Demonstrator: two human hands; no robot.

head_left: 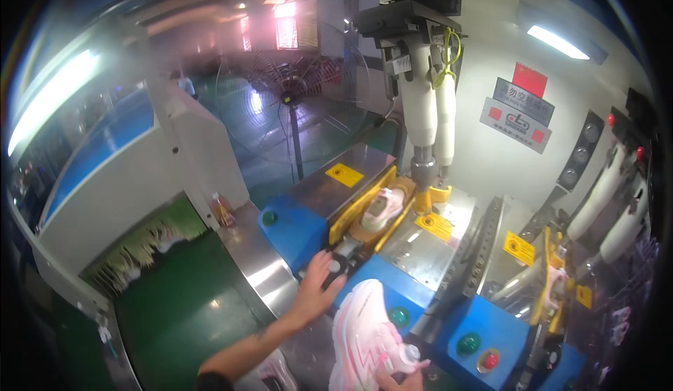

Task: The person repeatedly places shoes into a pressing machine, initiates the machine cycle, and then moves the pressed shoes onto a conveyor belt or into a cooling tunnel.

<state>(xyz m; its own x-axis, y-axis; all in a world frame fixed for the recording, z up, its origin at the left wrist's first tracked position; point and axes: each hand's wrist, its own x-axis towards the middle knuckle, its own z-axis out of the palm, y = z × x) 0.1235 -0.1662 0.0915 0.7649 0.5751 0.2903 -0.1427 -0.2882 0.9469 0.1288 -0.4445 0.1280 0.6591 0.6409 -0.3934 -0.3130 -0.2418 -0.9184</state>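
My left hand reaches forward to a round black knob at the front of the left pressing station. Its fingers and thumb are spread beside the knob, apparently touching it. A pink and white sneaker stands on end in front of me, toe up, with its side toward me. At its heel end my right hand grips it near the collar, partly cut off by the lower edge. A whitish piece pokes out of the shoe's opening. Another pink sneaker lies in the station between yellow side pads.
White press columns stand over the station. Blue housings carry green buttons and a red button. A second station at right holds another pink shoe. Left are a green conveyor belt, a bottle and a fan.
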